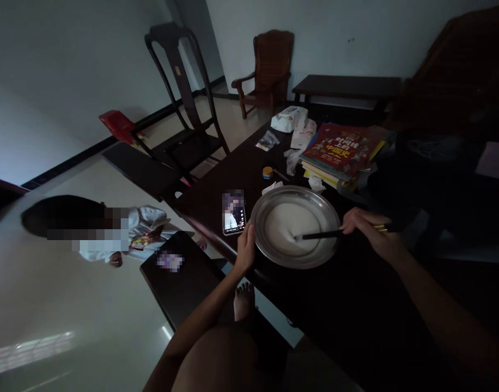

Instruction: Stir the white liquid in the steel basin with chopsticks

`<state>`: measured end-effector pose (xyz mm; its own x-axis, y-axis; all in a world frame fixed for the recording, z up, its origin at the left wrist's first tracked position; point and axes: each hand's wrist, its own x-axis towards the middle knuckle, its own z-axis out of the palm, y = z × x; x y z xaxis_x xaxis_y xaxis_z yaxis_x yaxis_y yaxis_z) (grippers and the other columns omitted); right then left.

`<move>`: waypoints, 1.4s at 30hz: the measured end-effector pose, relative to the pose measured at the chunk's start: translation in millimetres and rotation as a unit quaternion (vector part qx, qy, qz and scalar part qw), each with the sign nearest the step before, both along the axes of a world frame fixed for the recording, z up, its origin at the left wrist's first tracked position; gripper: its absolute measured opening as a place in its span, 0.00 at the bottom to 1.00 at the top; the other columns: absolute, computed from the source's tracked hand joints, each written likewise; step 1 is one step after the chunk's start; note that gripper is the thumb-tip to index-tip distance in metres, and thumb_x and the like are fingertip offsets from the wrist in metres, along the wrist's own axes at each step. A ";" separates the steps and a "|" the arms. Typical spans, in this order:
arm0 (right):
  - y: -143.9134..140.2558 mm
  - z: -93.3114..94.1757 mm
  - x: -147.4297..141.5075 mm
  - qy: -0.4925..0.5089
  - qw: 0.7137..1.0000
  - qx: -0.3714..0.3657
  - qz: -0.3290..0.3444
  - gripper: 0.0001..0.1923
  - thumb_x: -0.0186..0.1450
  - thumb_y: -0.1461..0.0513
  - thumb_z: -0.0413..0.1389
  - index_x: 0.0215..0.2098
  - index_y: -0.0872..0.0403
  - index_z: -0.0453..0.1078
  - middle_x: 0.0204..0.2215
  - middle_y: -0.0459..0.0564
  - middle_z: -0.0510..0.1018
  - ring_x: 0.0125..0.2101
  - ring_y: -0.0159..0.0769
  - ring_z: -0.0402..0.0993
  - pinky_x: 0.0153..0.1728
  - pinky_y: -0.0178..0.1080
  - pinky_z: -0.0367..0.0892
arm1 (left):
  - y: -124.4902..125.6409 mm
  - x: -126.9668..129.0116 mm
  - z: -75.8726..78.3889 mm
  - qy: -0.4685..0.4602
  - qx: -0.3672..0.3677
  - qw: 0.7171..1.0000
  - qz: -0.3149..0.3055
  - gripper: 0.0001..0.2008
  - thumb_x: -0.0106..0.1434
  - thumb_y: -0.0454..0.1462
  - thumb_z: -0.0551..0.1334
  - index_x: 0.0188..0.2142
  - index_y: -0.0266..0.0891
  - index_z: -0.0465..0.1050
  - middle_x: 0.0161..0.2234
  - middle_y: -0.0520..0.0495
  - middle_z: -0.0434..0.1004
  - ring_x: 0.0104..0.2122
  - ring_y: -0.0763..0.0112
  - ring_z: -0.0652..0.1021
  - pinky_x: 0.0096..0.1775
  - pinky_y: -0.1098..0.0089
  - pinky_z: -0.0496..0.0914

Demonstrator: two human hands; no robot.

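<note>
We sit at a dark wooden table (pixel 356 305), where a wide metal basin (pixel 295 227) rests near the front edge, beside a phone (pixel 233 213). The pale batter (pixel 288 224) in it already looks smooth and spread, so we judge the mixing well along, though not clearly finished. Our left hand (pixel 245 251) grips the basin's near rim, fingers curled over it. Our right hand (pixel 370 228) is closed around dark chopsticks (pixel 318 235), their tips dipped in the batter's centre.
</note>
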<state>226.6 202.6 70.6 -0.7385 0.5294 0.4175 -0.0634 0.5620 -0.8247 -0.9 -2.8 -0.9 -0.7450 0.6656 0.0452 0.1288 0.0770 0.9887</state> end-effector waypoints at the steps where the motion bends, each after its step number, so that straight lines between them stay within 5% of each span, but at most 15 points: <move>1: -1.3 0.3 -0.6 -0.008 1.000 -0.004 0.019 0.20 0.71 0.54 0.50 0.24 0.49 0.76 0.26 0.48 0.79 0.32 0.38 0.76 0.37 0.42 0.70 | 0.2 0.1 0.2 -0.001 -0.002 1.000 0.005 0.30 0.67 0.56 0.52 0.57 0.38 0.71 0.60 0.43 0.72 0.62 0.57 0.69 0.65 0.58 0.57; 4: -4.6 -0.6 -3.2 -0.026 0.999 0.024 0.034 0.15 0.69 0.54 0.54 0.29 0.48 0.78 0.31 0.49 0.81 0.36 0.40 0.77 0.41 0.45 0.70 | 0.5 0.5 1.3 -0.004 -0.006 1.000 0.014 0.30 0.67 0.56 0.52 0.56 0.38 0.71 0.60 0.43 0.71 0.63 0.57 0.68 0.65 0.58 0.58; 8: -1.8 -1.6 -0.8 0.000 0.999 0.027 -0.031 0.17 0.70 0.55 0.52 0.27 0.49 0.76 0.28 0.49 0.79 0.35 0.40 0.75 0.40 0.44 0.69 | -0.2 0.8 2.2 0.002 -0.003 1.000 0.001 0.31 0.68 0.56 0.51 0.58 0.37 0.70 0.61 0.42 0.70 0.62 0.58 0.68 0.65 0.59 0.58; 13: -3.1 -0.7 -0.8 -0.030 0.998 0.000 0.050 0.15 0.70 0.55 0.53 0.28 0.49 0.77 0.30 0.49 0.81 0.35 0.39 0.77 0.40 0.44 0.71 | -0.4 1.0 2.8 0.003 -0.004 1.000 0.002 0.30 0.68 0.55 0.51 0.58 0.37 0.70 0.61 0.42 0.70 0.62 0.58 0.69 0.65 0.59 0.58; 16: -1.7 -1.4 -2.3 -0.036 0.998 0.041 0.030 0.11 0.68 0.55 0.56 0.31 0.47 0.78 0.34 0.49 0.82 0.39 0.41 0.77 0.44 0.46 0.70 | 0.2 1.2 3.0 0.001 -0.005 1.000 0.007 0.29 0.68 0.54 0.51 0.58 0.37 0.70 0.60 0.42 0.71 0.62 0.58 0.69 0.65 0.58 0.58; 19: 3.7 -0.6 1.6 -0.017 0.999 0.032 -0.030 0.16 0.69 0.55 0.53 0.28 0.48 0.77 0.29 0.49 0.80 0.35 0.40 0.76 0.39 0.44 0.70 | 0.8 1.3 2.5 -0.002 -0.003 1.000 0.003 0.30 0.67 0.55 0.52 0.57 0.37 0.71 0.60 0.42 0.72 0.62 0.57 0.69 0.64 0.58 0.59; 25: -0.7 -0.9 0.3 -0.024 0.998 0.040 0.050 0.13 0.69 0.57 0.55 0.30 0.47 0.78 0.31 0.49 0.81 0.36 0.40 0.77 0.41 0.44 0.70 | 1.0 1.2 1.6 -0.009 -0.004 1.000 0.007 0.30 0.67 0.56 0.52 0.57 0.38 0.71 0.59 0.42 0.72 0.61 0.57 0.70 0.64 0.59 0.60; 30: 0.6 -1.3 1.3 -0.017 0.999 0.031 -0.033 0.16 0.70 0.55 0.53 0.28 0.48 0.77 0.30 0.49 0.80 0.34 0.39 0.77 0.37 0.43 0.70 | 0.2 1.3 2.5 -0.005 -0.005 1.000 0.003 0.31 0.67 0.56 0.51 0.57 0.38 0.71 0.60 0.42 0.71 0.62 0.57 0.69 0.64 0.60 0.59; 36: -4.4 -0.9 -1.5 -0.029 0.998 0.036 0.049 0.12 0.69 0.56 0.55 0.31 0.48 0.78 0.32 0.49 0.82 0.37 0.40 0.77 0.41 0.44 0.71 | 0.0 1.0 1.3 -0.002 -0.003 1.000 0.002 0.30 0.68 0.55 0.51 0.58 0.37 0.70 0.59 0.42 0.72 0.61 0.57 0.70 0.64 0.60 0.60; 42: 1.1 -2.9 0.9 0.003 0.999 0.036 -0.008 0.17 0.71 0.59 0.51 0.27 0.48 0.76 0.27 0.48 0.79 0.32 0.37 0.75 0.37 0.41 0.69 | -0.5 -0.7 -2.5 0.006 0.002 1.000 0.000 0.29 0.68 0.55 0.51 0.57 0.38 0.71 0.59 0.42 0.72 0.61 0.57 0.70 0.64 0.59 0.60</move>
<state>227.5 203.7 67.7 -0.7279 0.5087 0.4599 -0.0592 0.6215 -0.7812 -1.6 -3.2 -3.3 -0.7440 0.6657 0.0571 0.1408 0.0727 0.9874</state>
